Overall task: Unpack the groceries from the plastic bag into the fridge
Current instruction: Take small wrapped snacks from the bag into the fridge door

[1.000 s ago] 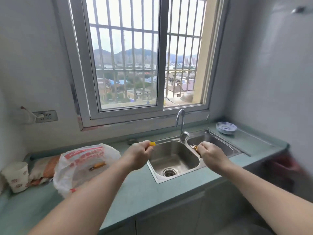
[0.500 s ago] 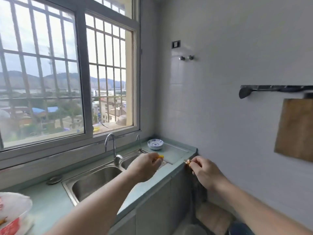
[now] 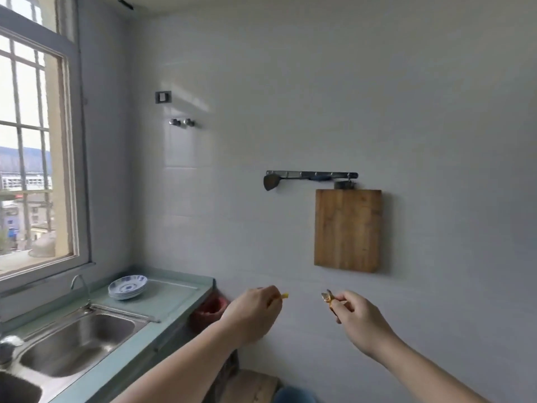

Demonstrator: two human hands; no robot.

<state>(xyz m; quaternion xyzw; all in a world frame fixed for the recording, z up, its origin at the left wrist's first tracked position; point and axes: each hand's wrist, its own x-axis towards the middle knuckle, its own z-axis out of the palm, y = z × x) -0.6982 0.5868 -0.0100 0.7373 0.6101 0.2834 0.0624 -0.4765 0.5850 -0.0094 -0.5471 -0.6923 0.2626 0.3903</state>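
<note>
A single head-worn wide-angle view faces a white tiled wall (image 3: 290,112) at close range — green countertop (image 3: 162,298) lower left, barred window (image 3: 29,155) at the left edge.

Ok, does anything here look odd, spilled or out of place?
Nothing spilled or broken. The stack of plates sits level on the counter, and the cutting board hangs straight. One oddity: neither fridge nor bag is in view, while the left hand and right hand each pinch a small yellowish item.

Plates (image 3: 128,287) on counter (image 3: 174,295), right of sink (image 3: 78,341)
</note>
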